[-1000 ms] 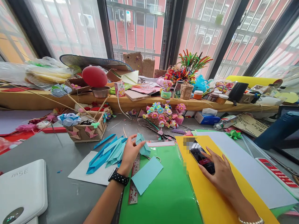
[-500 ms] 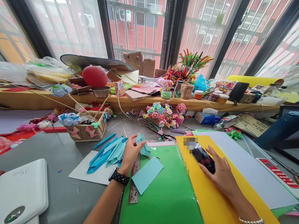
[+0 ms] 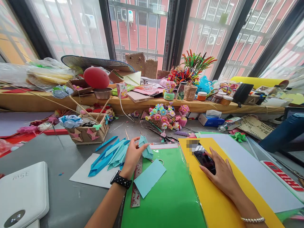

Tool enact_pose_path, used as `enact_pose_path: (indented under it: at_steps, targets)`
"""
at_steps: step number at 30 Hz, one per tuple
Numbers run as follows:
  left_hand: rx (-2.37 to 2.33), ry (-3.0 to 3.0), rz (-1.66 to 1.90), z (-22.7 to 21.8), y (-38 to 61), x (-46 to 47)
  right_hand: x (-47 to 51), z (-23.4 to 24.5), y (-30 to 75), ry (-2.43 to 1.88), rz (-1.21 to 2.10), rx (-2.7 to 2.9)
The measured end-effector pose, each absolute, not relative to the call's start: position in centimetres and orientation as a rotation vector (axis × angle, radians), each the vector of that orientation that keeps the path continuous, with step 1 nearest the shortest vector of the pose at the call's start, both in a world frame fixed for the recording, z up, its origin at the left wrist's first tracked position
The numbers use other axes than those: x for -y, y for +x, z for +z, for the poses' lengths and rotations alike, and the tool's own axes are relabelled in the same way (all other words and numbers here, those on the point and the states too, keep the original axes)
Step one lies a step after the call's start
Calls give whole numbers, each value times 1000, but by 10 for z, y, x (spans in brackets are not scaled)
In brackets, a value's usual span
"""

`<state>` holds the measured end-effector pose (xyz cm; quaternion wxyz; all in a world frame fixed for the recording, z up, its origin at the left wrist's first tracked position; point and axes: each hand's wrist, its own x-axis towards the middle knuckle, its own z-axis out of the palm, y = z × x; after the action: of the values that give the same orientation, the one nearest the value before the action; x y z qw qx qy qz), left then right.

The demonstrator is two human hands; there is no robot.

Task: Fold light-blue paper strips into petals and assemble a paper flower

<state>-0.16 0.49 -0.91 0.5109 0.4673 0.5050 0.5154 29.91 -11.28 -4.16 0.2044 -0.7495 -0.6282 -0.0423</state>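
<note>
Between the thumb and fingers of my left hand (image 3: 133,155) is a folded light-blue paper piece (image 3: 146,148), held above the top of the green sheet (image 3: 175,196). Just below it lie a flat light-blue paper rectangle (image 3: 150,178) and a patterned ruler (image 3: 136,193). Several folded blue paper strips (image 3: 110,156) rest on white paper (image 3: 83,171) left of that hand. On the yellow sheet (image 3: 206,205), my right hand (image 3: 223,174) has its thumb and fingers around the lower end of a smartphone (image 3: 205,160); a fingertip is at the screen.
A cardboard basket (image 3: 89,134) stands at the back left, near a white power bank (image 3: 26,193). Pliers (image 3: 169,138) and a bunch of craft flowers (image 3: 163,115) are behind the green sheet. A tissue box (image 3: 211,119) and bottle (image 3: 225,125) lie back right.
My right hand and the smartphone have shifted slightly left and away from me, and its index finger has come down to the screen. My left hand looks unmoved.
</note>
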Motion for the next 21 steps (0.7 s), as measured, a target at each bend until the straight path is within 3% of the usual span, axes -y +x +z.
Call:
enact_pose_path:
  at_steps: [21]
  targets:
    - [-1205, 1083, 1259, -11, -2, -7, 118, -33, 298, -1884, 204, 1433]
